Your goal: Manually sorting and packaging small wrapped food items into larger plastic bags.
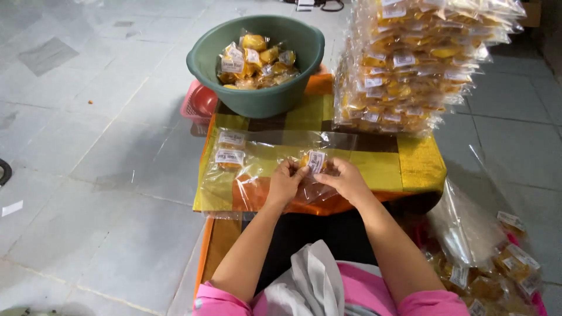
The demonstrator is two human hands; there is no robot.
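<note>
My left hand and my right hand meet over a small labelled snack packet of yellow pieces, each pinching it with its fingers. The packet sits at the mouth of a large clear plastic bag that lies flat on a yellow and orange cloth. Two more labelled packets lie inside the bag at its far left end.
A green basin of similar packets stands at the cloth's far edge, with a pink basket beside it. A tall stack of filled bags rises at the far right. More packets in plastic lie at my right on the tiled floor.
</note>
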